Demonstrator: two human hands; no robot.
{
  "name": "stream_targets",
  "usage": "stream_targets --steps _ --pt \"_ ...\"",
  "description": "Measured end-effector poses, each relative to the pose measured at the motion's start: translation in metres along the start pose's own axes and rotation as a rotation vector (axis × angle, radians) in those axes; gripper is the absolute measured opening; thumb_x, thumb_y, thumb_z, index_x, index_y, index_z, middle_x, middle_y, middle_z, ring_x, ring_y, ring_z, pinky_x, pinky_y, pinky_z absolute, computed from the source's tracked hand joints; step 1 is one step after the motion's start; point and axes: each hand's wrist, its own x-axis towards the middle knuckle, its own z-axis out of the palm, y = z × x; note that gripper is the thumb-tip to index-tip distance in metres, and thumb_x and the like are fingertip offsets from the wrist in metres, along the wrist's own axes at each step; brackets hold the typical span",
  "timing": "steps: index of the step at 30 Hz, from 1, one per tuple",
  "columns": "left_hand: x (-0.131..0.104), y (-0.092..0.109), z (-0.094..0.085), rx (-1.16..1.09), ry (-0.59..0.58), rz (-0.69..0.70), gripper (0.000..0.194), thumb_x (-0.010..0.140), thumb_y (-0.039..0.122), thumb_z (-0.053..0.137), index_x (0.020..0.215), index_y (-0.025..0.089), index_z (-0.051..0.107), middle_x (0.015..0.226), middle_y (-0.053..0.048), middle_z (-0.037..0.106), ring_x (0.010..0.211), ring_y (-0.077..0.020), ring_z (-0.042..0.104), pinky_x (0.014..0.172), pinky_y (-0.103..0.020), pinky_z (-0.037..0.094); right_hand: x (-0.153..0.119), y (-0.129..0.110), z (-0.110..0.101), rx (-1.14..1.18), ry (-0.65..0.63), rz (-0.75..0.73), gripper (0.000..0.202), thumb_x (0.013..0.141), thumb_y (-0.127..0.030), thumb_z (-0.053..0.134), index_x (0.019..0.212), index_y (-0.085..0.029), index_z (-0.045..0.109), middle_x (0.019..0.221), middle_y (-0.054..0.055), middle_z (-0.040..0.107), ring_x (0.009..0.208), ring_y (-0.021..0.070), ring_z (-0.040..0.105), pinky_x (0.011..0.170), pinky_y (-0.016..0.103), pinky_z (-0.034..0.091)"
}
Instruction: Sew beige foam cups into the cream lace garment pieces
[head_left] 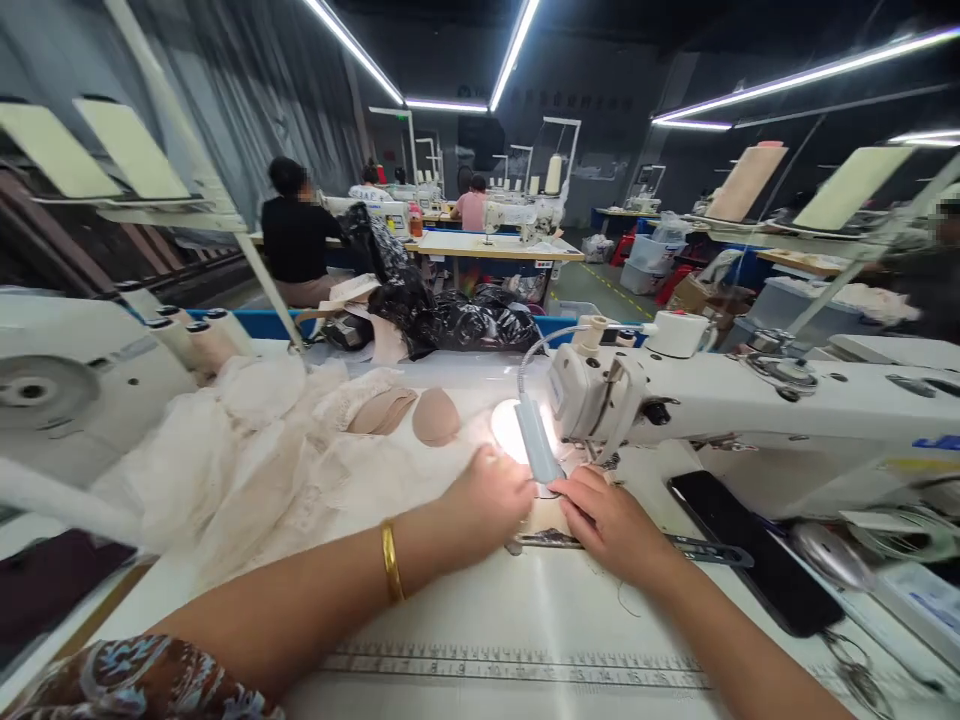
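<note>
My left hand, with a gold bangle on its wrist, is closed just left of the needle area of a white sewing machine. Its fingertips are pinched together, and what they hold is too small to make out. My right hand sits close beside it, below the machine head, thumb and index finger near a grey lamp that lights the spot brightly. Pale lace fabric is heaped on the left. Beige cup pieces lie behind my left hand.
A black phone and a dark-handled tool lie right of my right hand. A ruler strip runs along the front. Black plastic bags stand behind the table. Farther back, people sit at other machines.
</note>
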Motion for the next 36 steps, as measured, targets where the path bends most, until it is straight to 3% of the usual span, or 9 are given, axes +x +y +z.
stream_targets --steps 5,9,12,15,21,25,30,32,36 --pt "-0.067 0.039 -0.034 -0.043 -0.126 -0.029 0.014 0.095 0.019 0.061 0.11 0.018 0.062 0.113 -0.008 0.07 0.094 -0.0237 0.066 0.087 -0.043 0.042 -0.011 0.013 0.013 0.05 0.034 -0.037 0.026 0.107 -0.026 0.045 0.122 -0.03 0.066 0.095 0.005 0.069 0.072 0.0231 0.069 0.059 0.037 0.056" --pt "-0.127 0.025 -0.054 0.021 0.001 -0.4 0.048 0.094 0.014 0.059 0.141 0.019 0.052 0.146 -0.015 0.06 0.12 -0.031 0.061 0.103 -0.05 0.041 -0.016 0.023 0.022 0.043 0.022 -0.037 0.025 0.108 -0.031 0.045 0.122 -0.033 0.066 0.097 0.005 0.07 0.077 0.0246 0.07 0.062 0.038 0.057" --pt "-0.155 0.016 -0.054 0.1 -0.036 -0.659 0.032 0.096 0.01 0.053 0.126 0.018 0.061 0.129 -0.016 0.066 0.107 -0.0326 0.063 0.094 -0.053 0.046 -0.016 0.02 0.02 0.028 0.05 -0.075 0.024 0.108 -0.03 0.046 0.12 -0.032 0.067 0.096 0.006 0.07 0.082 0.0258 0.07 0.066 0.04 0.058" --pt "-0.158 0.033 -0.047 0.038 -0.115 -0.686 0.021 0.096 0.007 0.048 0.102 0.017 0.065 0.107 -0.012 0.068 0.091 -0.0304 0.062 0.079 -0.047 0.049 -0.012 -0.002 0.011 0.044 0.06 -0.151 0.021 0.107 -0.024 0.048 0.115 -0.028 0.067 0.095 0.006 0.069 0.086 0.0256 0.067 0.068 0.04 0.058" --pt "-0.136 0.088 -0.046 -0.311 0.009 -0.343 0.012 0.094 0.011 0.057 0.086 0.02 0.056 0.097 -0.004 0.066 0.094 -0.0238 0.061 0.087 -0.04 0.051 0.001 -0.068 -0.011 0.143 0.066 -0.304 0.028 0.105 -0.011 0.049 0.128 -0.022 0.063 0.107 0.009 0.071 0.094 0.0227 0.064 0.078 0.039 0.059" --pt "-0.143 0.08 -0.052 -0.477 0.091 -0.336 0.025 0.102 0.017 0.053 0.077 0.02 0.05 0.09 0.0 0.066 0.089 -0.0191 0.063 0.088 -0.036 0.051 0.01 -0.08 -0.015 0.175 0.033 -0.327 0.036 0.104 -0.008 0.049 0.135 -0.024 0.062 0.124 0.01 0.071 0.113 0.0242 0.065 0.097 0.046 0.059" --pt "-0.156 0.06 -0.054 -0.373 0.082 -0.499 0.023 0.103 0.031 0.055 0.083 0.02 0.059 0.096 -0.006 0.07 0.093 -0.0265 0.066 0.081 -0.04 0.053 0.018 -0.088 -0.008 0.129 -0.174 -0.325 0.049 0.1 -0.007 0.056 0.144 -0.026 0.057 0.149 0.009 0.062 0.137 0.0276 0.054 0.113 0.054 0.048" --pt "-0.154 0.062 -0.055 -0.344 0.056 -0.573 0.019 0.099 0.038 0.064 0.094 0.019 0.063 0.094 -0.006 0.069 0.088 -0.0271 0.066 0.078 -0.042 0.054 0.022 -0.094 0.001 0.12 -0.194 -0.343 0.046 0.1 -0.008 0.058 0.143 -0.024 0.059 0.142 0.009 0.066 0.129 0.0281 0.058 0.109 0.053 0.049" --pt "-0.146 0.071 -0.047 -0.276 0.074 -0.607 0.042 0.086 0.039 0.081 0.118 0.019 0.064 0.112 -0.01 0.069 0.103 -0.0331 0.065 0.095 -0.054 0.052 0.027 -0.1 0.017 0.092 -0.174 -0.31 0.021 0.106 -0.014 0.052 0.113 -0.018 0.071 0.094 0.007 0.074 0.091 0.025 0.061 0.087 0.046 0.05"
